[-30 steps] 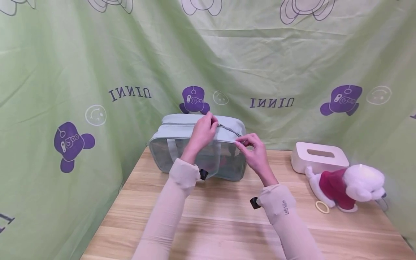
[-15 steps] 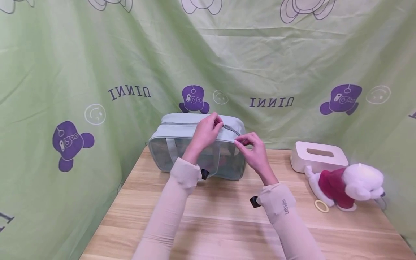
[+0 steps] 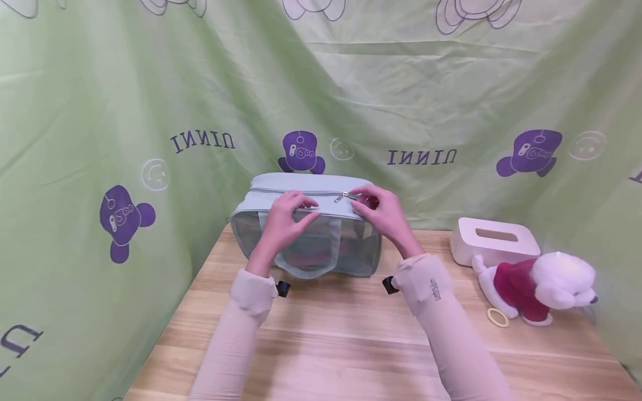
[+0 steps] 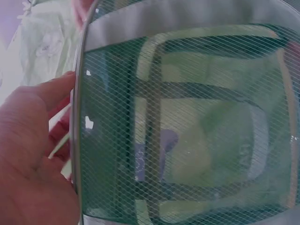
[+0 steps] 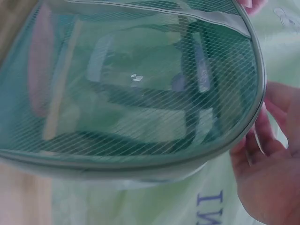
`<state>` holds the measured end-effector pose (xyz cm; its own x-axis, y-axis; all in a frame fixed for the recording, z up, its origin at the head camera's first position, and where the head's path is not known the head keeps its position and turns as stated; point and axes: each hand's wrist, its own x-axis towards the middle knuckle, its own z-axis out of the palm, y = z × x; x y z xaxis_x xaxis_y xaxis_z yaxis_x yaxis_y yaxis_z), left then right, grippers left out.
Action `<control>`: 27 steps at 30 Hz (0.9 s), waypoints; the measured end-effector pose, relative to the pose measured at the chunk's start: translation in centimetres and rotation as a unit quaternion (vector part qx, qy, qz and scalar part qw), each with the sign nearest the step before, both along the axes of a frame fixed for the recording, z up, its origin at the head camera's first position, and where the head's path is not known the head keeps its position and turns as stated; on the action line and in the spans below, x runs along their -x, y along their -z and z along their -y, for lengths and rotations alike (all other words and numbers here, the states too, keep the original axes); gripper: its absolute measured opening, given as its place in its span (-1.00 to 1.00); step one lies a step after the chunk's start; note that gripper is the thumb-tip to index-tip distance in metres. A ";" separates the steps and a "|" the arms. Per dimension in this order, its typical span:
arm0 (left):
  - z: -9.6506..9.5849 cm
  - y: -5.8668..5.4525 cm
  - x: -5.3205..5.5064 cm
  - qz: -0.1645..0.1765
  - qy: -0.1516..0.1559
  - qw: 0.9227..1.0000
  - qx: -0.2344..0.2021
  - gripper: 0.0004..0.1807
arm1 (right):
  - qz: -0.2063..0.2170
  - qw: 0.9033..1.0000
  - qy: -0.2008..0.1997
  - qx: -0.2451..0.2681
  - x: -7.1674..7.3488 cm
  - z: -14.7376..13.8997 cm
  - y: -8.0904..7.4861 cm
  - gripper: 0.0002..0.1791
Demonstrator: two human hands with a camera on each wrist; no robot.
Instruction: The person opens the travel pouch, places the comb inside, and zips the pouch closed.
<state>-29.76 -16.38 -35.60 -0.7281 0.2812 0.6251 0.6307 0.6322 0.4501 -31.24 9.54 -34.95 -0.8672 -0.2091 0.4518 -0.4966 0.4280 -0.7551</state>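
A pale green bag (image 3: 306, 253) with see-through mesh sides and cloth handles stands on the table. Its zipper (image 3: 286, 191) runs along the top, with the metal pull (image 3: 340, 197) lying loose near the right end. My left hand (image 3: 285, 221) is at the bag's top front edge, fingers relaxed and apart from the pull. At the top right corner is my right hand (image 3: 383, 210), thumb and fingers loosely bent and spaced apart, nothing visibly pinched. Both wrist views show the mesh up close, the left hand (image 4: 35, 150) and the right hand (image 5: 272, 164) beside its rim.
On the right of the wooden table (image 3: 341, 345) stands a white tissue box (image 3: 494, 239). A white plush dog (image 3: 562, 278) in a red top is in front of it, near a pale yellow ring (image 3: 498, 317). A green printed curtain (image 3: 361, 100) hangs behind.
My left hand has let go of the zipper and moved left and down, leaving the pull in sight. My right hand has moved from the front corner up over the top right of the bag.
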 end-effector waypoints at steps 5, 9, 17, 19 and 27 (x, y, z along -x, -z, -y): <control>0.3 0.8 0.0 -0.037 0.020 0.999 -0.010 -0.84 | 0.038 0.995 -0.051 -0.080 1.4 1.3 -1.6 -0.72; 0.4 1.1 0.0 -0.048 0.025 0.998 -0.023 -0.85 | 0.054 0.988 -0.080 -0.122 2.0 1.7 -2.0 -0.77; 0.6 1.4 0.0 -0.058 0.029 0.997 -0.030 -0.85 | 0.114 0.978 -0.117 -0.133 2.1 1.7 -1.9 -0.83; 0.6 1.4 0.0 -0.058 0.030 0.997 -0.031 -0.85 | 0.123 0.978 -0.113 -0.128 2.1 1.7 -1.8 -0.84; 0.6 1.5 -0.1 -0.055 0.027 0.998 -0.032 -0.87 | 0.151 0.981 -0.079 -0.096 2.4 1.7 -1.2 -0.86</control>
<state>-29.68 -16.97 -37.07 -0.6384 0.2757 0.7186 0.7111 0.5686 0.4136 -33.61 7.86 -33.79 -0.9051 -0.4084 0.1185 -0.3344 0.5115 -0.7915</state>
